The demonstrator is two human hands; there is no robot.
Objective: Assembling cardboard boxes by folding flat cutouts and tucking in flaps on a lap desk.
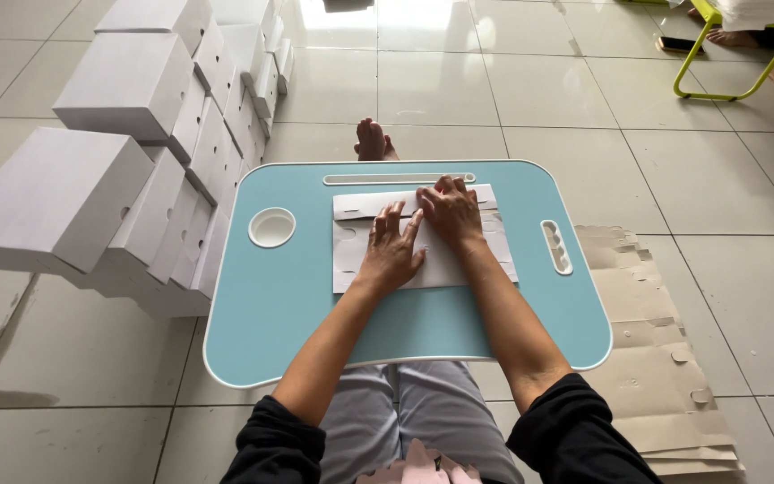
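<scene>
A flat white cardboard box blank (485, 255) lies on a light blue lap table (297, 314), its far flap folded over. My left hand (391, 251) rests flat on the middle of the blank, fingers spread. My right hand (450, 211) presses on the folded far flap just beyond it, fingers bent at the crease. Neither hand grips anything. Both forearms reach over the table's near edge.
Stacks of folded white boxes (127, 161) rise at the left of the table. A pile of flat brown cardboard sheets (665, 358) lies on the tiled floor at the right. A bare foot (372, 141) shows beyond the table. A yellow-green frame (718, 54) stands far right.
</scene>
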